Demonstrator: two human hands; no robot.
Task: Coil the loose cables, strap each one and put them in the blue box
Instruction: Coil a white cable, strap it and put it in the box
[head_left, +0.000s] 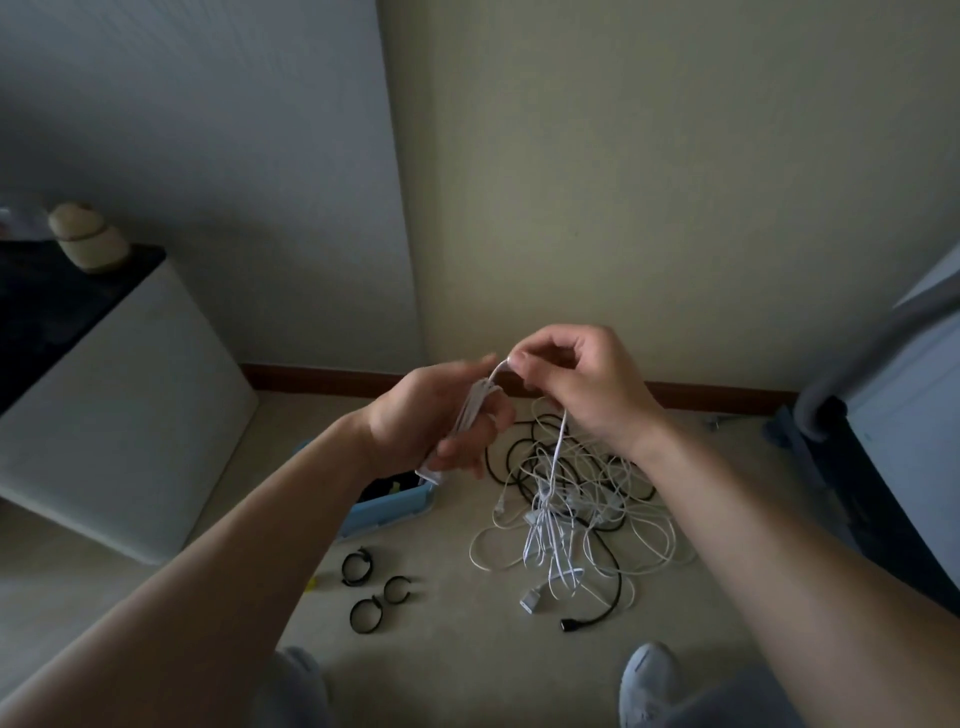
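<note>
Coiling is underway: the left hand (441, 421) grips a white cable (470, 410) bundle above the blue box (387, 506) while the right hand (582, 384) pinches its strand, which needs another wrap next.

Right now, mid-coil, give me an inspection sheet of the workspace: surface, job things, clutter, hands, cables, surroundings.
Surface: pale floor, dim light.
Job's things: blue box on the floor below the left forearm, top open, something dark inside; three black straps lie loose in front of it.
Clutter: yellow bit beside the straps, too small to identify.
Grippers: left hand grips a part-wound coil; right hand pinches the white cable feeding it.
Cables: pile of white and black cables, tangled, uncoiled; the white cable rises from it.
Surroundings: wall, brown skirting, white cabinet on the left with a jar on top, shoe at the bottom edge of the view.
</note>
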